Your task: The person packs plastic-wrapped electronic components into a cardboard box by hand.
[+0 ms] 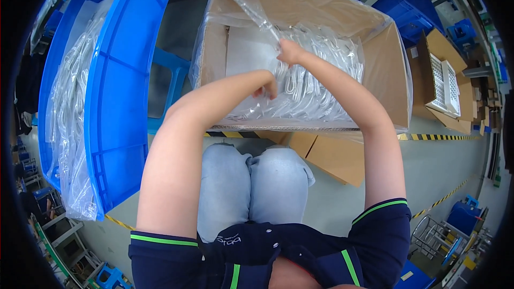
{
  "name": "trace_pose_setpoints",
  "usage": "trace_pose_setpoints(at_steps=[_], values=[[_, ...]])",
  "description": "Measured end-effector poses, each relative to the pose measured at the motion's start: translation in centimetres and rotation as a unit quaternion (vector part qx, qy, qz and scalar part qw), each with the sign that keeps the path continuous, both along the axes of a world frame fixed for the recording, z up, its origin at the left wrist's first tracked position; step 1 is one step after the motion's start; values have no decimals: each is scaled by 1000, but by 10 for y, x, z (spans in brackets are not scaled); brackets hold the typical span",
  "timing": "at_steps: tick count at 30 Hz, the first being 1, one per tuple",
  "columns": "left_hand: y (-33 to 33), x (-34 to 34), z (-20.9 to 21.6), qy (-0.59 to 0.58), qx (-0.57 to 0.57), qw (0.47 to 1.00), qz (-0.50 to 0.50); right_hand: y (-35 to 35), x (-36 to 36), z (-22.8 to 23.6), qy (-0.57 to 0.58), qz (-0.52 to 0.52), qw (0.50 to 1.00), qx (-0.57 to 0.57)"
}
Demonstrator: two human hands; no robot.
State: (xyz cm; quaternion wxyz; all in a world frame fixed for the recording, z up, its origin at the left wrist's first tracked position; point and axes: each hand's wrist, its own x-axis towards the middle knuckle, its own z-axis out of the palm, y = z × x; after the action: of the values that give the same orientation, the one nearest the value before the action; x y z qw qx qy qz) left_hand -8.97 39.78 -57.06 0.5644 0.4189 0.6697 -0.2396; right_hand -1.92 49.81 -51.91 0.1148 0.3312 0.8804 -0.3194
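Note:
A large cardboard box (385,72) lined with clear plastic stands in front of me. Inside it, several clear bags of coiled white cables (321,56) lie in a row. My right hand (290,52) is closed around the lower end of a long, narrow clear bag with something white in it (254,13), which points up and left above the box. Lower and to the left, my left hand (266,85) hangs over the bags near the box's near side. Its fingers bend downward, apart, with nothing seen in them. A flat white sheet (246,48) lies in the box's left part.
To the left stands a tall blue bin (120,85) with more bagged white cables (75,96), beside a blue stool (174,77). An open carton with white trays (444,85) sits at right. Flattened cardboard (337,158) lies on the floor near my knees.

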Motion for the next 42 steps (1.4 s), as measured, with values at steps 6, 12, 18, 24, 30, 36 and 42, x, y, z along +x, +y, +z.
trace_pose_setpoints(at_steps=[6,12,18,24,30,36,42], values=[[4,27,-6,47,65,997,-13,-9,26,-29,57,-54,997,15],[12,17,-24,-3,-10,958,-287,-4,29,-25,157,-54,985,-42],[17,55,40,9,141,906,-400,3,24,-35,132,25,989,-66],[2,-7,-21,-122,62,989,56,-13,2,-49,233,-58,951,196],[5,3,-12,-185,19,956,227,26,21,-39,152,-314,895,-279],[16,11,-33,-92,43,987,128,19,37,-23,39,-250,952,-171],[17,-15,-21,-87,154,979,99,-8,65,-36,-31,-195,971,-134]])
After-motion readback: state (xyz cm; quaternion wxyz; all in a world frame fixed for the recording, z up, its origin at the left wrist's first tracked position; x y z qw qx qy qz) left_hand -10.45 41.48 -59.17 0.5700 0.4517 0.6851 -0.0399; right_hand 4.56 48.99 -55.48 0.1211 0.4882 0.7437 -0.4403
